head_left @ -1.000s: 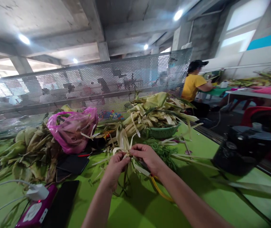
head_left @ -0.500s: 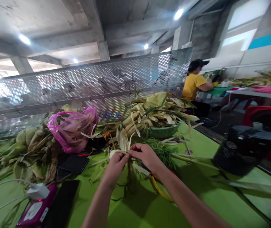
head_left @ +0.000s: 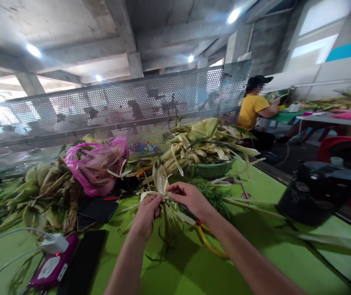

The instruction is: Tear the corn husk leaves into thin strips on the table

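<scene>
We get uneven light: ceiling lamps (head_left: 233, 15) flaring white high above hands (head_left: 147, 213), brighter glow beyond them at far left. Soft shadows on surface (head_left: 194, 274) beneath hands. Our view hazy, stretched toward edges; corner far upper right of hands dark.

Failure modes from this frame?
The husk piece is pinched only at fingertips by the left hand and right hand, so strips might slip loose. The right forearm passes over the yellow handle and may snag it. The white cables might catch on the left arm if it swings outward.
</scene>
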Tool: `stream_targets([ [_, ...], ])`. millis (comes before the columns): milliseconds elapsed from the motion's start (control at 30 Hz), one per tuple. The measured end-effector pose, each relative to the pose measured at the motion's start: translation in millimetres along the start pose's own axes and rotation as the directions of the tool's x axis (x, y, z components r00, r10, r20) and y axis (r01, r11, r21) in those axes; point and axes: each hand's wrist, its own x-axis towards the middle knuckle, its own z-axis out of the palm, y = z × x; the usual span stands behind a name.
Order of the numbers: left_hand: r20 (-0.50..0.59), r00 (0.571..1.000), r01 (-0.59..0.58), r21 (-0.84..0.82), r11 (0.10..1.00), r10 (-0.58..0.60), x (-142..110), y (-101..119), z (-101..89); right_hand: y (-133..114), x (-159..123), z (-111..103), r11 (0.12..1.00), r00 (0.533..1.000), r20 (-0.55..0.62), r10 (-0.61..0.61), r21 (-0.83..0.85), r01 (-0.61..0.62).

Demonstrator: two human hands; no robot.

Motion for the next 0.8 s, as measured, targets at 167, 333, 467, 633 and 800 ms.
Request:
stream_targets([
  [167,-0.01,0.999,-0.046,0.074,0.996,0.047,5,-4,-5.1,5,1,0,0.999,0.999,-0.05,-0.018,-0.039,0.016],
  [333,-0.089,0.995,-0.048,0.075,0.996,0.055,5,-1,-5.5,3,0,-1,0.974,0.983,-0.113,-0.142,-0.194,0.118],
  [467,-0.158,0.987,-0.034,0.01,0.999,0.035,6,4,-6.9,-3,-6,3,0.908,0.931,-0.203,-0.302,-0.36,0.216],
  [633,-0.122,0.991,-0.045,0.039,0.998,0.05,3,4,-3.6,-9,-11,11,0.873,0.93,-0.155,-0.332,-0.423,0.242],
  [800,-0.119,0.991,-0.059,0.029,0.998,0.062,2,2,-2.8,-8,-14,19,0.788,0.899,-0.079,-0.43,-0.519,0.331],
])
